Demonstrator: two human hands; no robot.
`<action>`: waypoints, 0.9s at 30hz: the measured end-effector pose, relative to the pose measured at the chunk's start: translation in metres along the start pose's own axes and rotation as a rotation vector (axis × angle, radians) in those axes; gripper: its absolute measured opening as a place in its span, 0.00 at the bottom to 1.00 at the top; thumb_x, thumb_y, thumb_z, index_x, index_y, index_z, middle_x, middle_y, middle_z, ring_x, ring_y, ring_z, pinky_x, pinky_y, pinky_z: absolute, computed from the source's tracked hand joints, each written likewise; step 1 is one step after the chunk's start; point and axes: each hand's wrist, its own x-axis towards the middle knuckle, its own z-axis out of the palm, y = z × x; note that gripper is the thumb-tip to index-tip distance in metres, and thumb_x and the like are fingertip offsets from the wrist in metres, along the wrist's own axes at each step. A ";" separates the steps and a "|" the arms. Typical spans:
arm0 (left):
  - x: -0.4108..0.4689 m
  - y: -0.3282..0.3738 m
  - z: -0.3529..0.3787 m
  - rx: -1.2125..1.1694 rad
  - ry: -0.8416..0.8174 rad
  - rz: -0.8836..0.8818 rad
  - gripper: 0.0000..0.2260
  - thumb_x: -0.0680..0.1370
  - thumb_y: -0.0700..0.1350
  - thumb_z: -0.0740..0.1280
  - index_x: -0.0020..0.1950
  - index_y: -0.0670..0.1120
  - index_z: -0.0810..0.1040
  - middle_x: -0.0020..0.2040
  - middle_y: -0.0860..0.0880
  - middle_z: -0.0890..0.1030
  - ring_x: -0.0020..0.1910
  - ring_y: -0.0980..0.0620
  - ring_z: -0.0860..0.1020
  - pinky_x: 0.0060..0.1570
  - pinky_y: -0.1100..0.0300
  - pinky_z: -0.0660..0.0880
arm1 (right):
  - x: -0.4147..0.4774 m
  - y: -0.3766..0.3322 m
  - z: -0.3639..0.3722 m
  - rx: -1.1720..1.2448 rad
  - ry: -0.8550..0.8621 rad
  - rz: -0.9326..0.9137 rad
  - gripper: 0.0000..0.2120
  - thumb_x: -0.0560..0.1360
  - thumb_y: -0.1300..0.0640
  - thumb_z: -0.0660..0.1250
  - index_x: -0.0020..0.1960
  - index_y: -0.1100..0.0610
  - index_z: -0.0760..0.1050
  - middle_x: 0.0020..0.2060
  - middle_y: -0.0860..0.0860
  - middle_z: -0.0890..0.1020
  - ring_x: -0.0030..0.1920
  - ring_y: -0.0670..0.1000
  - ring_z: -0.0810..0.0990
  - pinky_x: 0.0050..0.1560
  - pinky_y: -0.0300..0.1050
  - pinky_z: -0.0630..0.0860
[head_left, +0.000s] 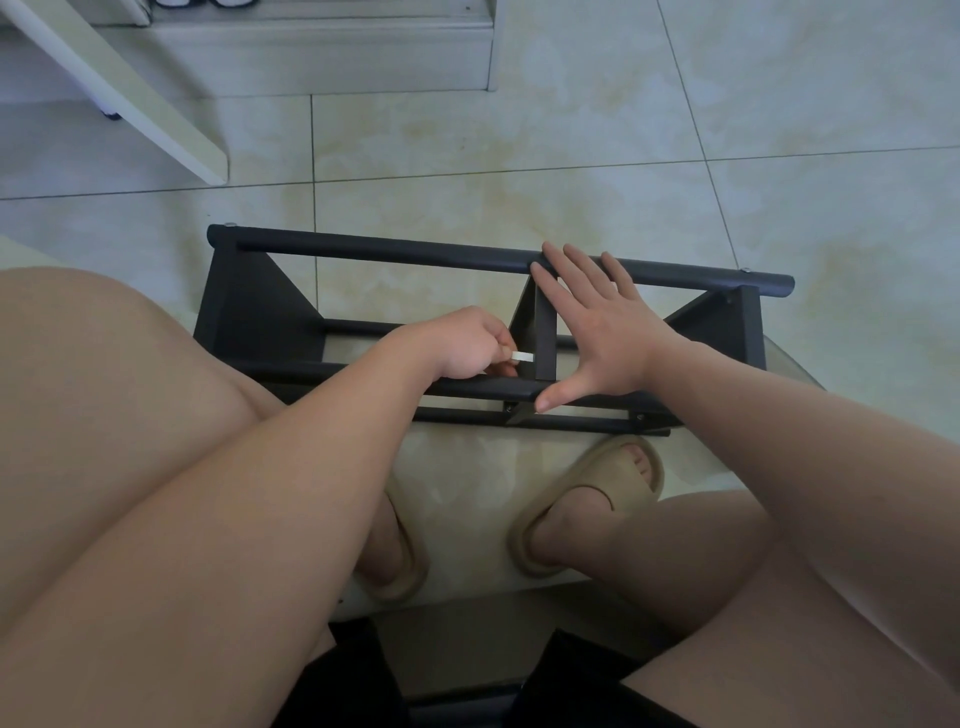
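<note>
A black metal rack frame (395, 257) lies on the tiled floor in front of my knees, with round bars along its length and a dark divider panel (540, 338) in the middle. My left hand (462, 345) pinches a small silver tool (522, 356) whose tip points at the divider panel. My right hand (597, 325) lies flat with fingers straight, fingertips on the far bar and thumb on the near bar, beside the divider.
My feet in beige slippers (587, 504) stand just behind the frame. A white slanted board (130, 88) leans at the upper left, and a pale cabinet base (322, 52) runs along the top. Open floor tiles (779, 156) stretch to the right.
</note>
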 end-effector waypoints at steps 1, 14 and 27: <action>0.000 -0.001 -0.001 0.017 -0.002 0.002 0.12 0.82 0.40 0.64 0.40 0.51 0.80 0.43 0.53 0.85 0.46 0.52 0.80 0.49 0.58 0.73 | 0.000 0.000 0.000 -0.002 0.000 0.000 0.71 0.55 0.12 0.53 0.82 0.55 0.35 0.81 0.54 0.35 0.81 0.55 0.33 0.79 0.60 0.35; 0.000 0.000 -0.003 0.220 -0.056 0.003 0.14 0.80 0.43 0.67 0.37 0.57 0.78 0.39 0.56 0.78 0.43 0.52 0.74 0.52 0.54 0.71 | 0.001 -0.002 0.000 -0.007 0.010 0.003 0.71 0.56 0.13 0.55 0.82 0.56 0.35 0.81 0.54 0.35 0.81 0.55 0.34 0.79 0.58 0.34; -0.011 0.017 -0.008 0.389 0.055 0.076 0.10 0.80 0.40 0.67 0.57 0.47 0.85 0.47 0.51 0.82 0.49 0.50 0.79 0.49 0.60 0.70 | 0.001 -0.002 0.001 0.007 0.023 -0.003 0.71 0.56 0.12 0.53 0.83 0.56 0.37 0.81 0.54 0.36 0.81 0.55 0.35 0.79 0.59 0.35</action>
